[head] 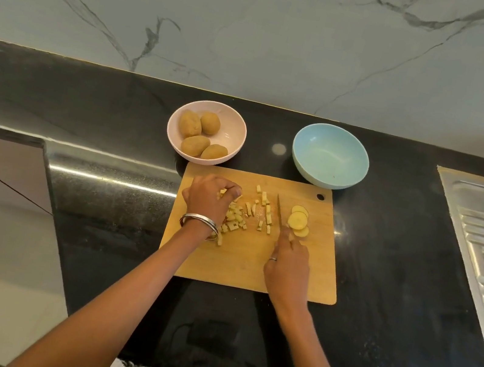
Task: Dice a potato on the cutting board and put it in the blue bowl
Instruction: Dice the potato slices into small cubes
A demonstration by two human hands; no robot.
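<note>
Right hand (287, 259) gripping knife (279, 213); left hand (211, 199), fingers curled, gathering dice (236, 219) at board's (299, 276) nine o'clock. Slices (298, 221) uncut at three; blue bowl (330, 155) unfilled.

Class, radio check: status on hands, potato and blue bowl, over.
Left hand pinching diced potato; right hand gripping knife. Slices still uncut. Blue bowl empty. Path clear.

Black speckled worktop (380, 270); grey-veined white marble wall (260, 26); tan wooden cutting board (236, 265); pale blue bowl (330, 156); pink bowl (233, 130) of brown potatoes (190, 124); pale yellow dice (236, 219).
</note>
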